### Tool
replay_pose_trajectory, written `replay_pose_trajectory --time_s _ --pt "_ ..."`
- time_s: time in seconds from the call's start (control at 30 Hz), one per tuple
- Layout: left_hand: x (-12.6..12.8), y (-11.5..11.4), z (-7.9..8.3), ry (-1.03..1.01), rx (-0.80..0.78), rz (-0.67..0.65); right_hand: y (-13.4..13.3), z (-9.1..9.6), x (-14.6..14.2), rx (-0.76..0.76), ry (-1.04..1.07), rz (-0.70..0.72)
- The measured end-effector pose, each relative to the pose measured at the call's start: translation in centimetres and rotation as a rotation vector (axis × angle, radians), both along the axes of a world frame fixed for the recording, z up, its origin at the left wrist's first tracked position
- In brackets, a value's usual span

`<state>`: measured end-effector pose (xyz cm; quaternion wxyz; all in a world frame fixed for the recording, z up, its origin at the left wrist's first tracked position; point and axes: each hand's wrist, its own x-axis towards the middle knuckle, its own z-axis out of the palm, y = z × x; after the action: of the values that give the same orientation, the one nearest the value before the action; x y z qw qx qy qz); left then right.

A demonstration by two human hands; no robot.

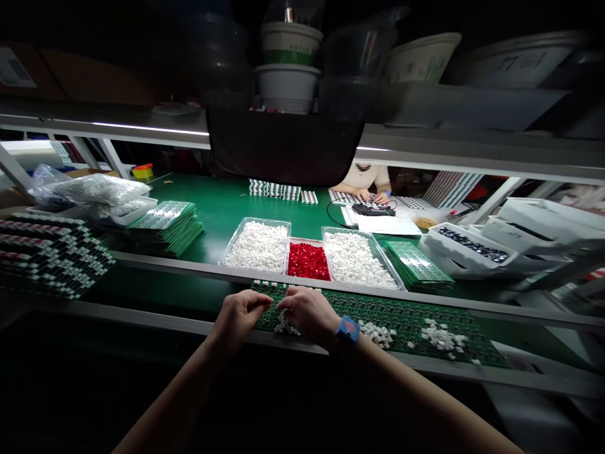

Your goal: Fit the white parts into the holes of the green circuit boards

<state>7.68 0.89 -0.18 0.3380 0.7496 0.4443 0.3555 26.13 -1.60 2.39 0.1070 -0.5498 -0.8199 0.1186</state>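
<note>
A long row of green circuit boards (401, 313) lies along the near ledge. Over its left end, my left hand (239, 317) has thumb and forefinger pinched together; whatever is between them is too small to make out. Beside it, my right hand (307, 313) is bent over the board with its fingers drawn together, and their tips are partly hidden. White connectors (265, 284) stand along the board's back edge. A small heap of loose white connectors (285, 326) lies beneath my hands. Two more piles, one of white connectors (377, 334), rest farther right on the boards.
Behind the ledge stand two clear trays of white parts (258, 247) and a tray of red parts (308, 260). Stacked circuit boards (166, 221) flank them. White bins (467, 249) stand right. A shelf (425, 135) hangs overhead. Across the table, a co-worker (366, 183) handles boards.
</note>
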Motion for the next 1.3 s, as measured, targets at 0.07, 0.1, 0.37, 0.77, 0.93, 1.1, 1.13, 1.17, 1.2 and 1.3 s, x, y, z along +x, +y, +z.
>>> replay_pose_trajectory --time_s 0.07,0.1,0.37,0.77,0.93,1.1,1.13,1.17,1.2,1.3 --pt "0.7 0.7 0.3 0.053 0.049 0.007 0.1 -0.4 -0.3 0.026 -0.041 0.029" --pt "1.1 1.1 0.5 0.084 0.068 0.010 0.2 -0.6 -0.4 0.044 -0.062 0.041" --pt "3.5 3.5 1.2 0.424 0.379 -0.046 0.1 -0.7 -0.4 0.155 -0.001 -0.003" --pt "5.1 4.1 1.3 0.621 0.476 -0.086 -1.5 -1.6 5.5 0.112 0.420 -0.162" --pt "5.2 4.2 1.6 0.646 0.489 -0.107 -2.1 -2.0 6.8 0.134 0.410 -0.211" --pt "5.1 3.9 1.9 0.626 0.475 -0.102 -2.7 -2.3 7.7 0.046 0.507 -0.274" --pt "4.8 3.6 1.9 0.605 0.466 -0.089 -2.8 -2.4 7.9 0.025 0.530 -0.289" --pt "4.5 3.3 1.9 0.574 0.450 -0.078 -2.9 -2.6 8.1 0.008 0.556 -0.305" --pt "4.1 3.0 1.9 0.538 0.424 -0.077 -3.0 -2.7 8.4 -0.007 0.580 -0.319" --pt "2.7 1.7 1.8 0.442 0.299 -0.171 -3.4 -3.1 9.2 -0.027 0.616 -0.323"
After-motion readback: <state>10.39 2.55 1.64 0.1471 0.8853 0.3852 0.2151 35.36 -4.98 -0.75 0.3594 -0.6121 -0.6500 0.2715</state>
